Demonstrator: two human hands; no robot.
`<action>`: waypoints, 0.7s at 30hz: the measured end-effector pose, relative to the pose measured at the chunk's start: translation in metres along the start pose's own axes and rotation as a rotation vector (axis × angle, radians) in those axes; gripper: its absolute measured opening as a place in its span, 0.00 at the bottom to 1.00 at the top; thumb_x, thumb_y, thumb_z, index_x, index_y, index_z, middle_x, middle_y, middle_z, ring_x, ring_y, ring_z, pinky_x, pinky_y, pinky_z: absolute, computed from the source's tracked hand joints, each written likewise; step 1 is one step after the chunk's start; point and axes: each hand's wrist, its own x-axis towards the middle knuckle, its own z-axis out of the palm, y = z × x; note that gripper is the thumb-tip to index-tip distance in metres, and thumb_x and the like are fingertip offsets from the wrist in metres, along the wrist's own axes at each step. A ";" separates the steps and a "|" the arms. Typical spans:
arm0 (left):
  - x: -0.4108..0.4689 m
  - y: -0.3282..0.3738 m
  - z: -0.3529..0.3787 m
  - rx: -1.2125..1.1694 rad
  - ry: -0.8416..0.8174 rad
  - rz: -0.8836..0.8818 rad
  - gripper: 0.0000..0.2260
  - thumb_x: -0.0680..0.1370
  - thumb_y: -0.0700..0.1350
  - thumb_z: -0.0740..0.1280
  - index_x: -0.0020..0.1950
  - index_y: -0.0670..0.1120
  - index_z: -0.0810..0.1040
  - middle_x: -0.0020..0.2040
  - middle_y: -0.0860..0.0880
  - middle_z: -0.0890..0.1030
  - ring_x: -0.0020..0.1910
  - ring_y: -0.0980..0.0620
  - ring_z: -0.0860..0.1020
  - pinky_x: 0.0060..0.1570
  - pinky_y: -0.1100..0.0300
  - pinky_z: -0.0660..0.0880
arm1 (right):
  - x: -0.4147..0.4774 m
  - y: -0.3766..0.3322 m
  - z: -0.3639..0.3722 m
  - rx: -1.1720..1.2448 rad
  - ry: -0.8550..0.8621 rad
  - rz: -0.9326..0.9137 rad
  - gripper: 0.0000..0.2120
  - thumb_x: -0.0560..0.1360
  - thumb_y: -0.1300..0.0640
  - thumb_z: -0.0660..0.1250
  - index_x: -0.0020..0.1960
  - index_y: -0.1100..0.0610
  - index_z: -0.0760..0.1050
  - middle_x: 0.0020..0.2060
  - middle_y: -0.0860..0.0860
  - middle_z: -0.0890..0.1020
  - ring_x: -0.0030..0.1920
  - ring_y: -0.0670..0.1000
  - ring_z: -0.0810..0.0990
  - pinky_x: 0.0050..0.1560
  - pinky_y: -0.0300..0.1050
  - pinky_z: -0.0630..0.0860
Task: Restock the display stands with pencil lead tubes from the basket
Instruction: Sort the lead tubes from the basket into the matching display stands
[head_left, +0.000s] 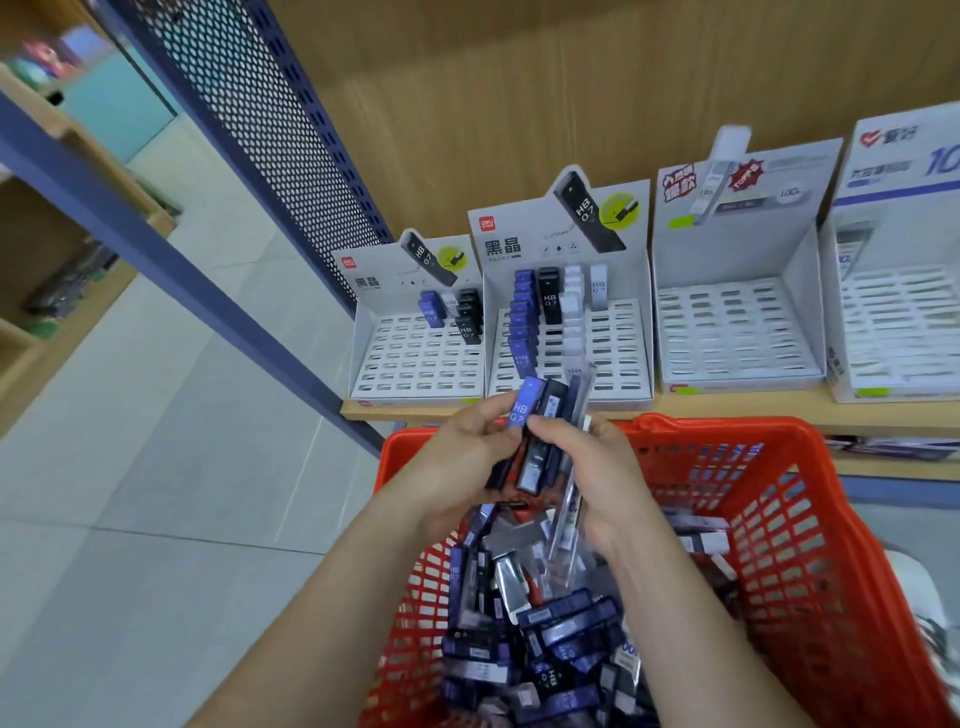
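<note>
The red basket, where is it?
The red basket sits at the bottom right of the head view, under both hands, just in front of the wooden shelf.

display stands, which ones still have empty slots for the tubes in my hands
The third stand is bare. The far left stand is open except a few tubes at its back. The second stand is free on its right half; its left columns are crowded. Both hands hold tubes.
</note>
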 end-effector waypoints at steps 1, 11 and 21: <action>-0.001 0.001 -0.003 0.042 -0.001 0.017 0.13 0.81 0.38 0.61 0.59 0.52 0.80 0.50 0.44 0.82 0.44 0.46 0.78 0.43 0.55 0.77 | 0.000 -0.001 0.000 0.008 0.013 -0.003 0.03 0.73 0.63 0.73 0.45 0.58 0.81 0.40 0.58 0.86 0.38 0.58 0.85 0.46 0.60 0.82; -0.003 0.003 -0.020 0.403 0.131 0.171 0.08 0.77 0.43 0.69 0.54 0.52 0.84 0.45 0.51 0.85 0.44 0.52 0.82 0.51 0.53 0.78 | 0.003 -0.009 -0.007 -0.006 0.047 -0.080 0.05 0.73 0.59 0.75 0.46 0.57 0.80 0.39 0.57 0.86 0.38 0.56 0.86 0.41 0.55 0.84; 0.020 0.013 -0.008 0.560 0.270 0.375 0.11 0.75 0.44 0.72 0.55 0.54 0.81 0.45 0.53 0.83 0.45 0.58 0.80 0.49 0.63 0.75 | 0.004 -0.014 -0.023 -0.050 0.060 -0.097 0.03 0.73 0.57 0.74 0.43 0.55 0.81 0.37 0.55 0.85 0.37 0.54 0.84 0.40 0.54 0.83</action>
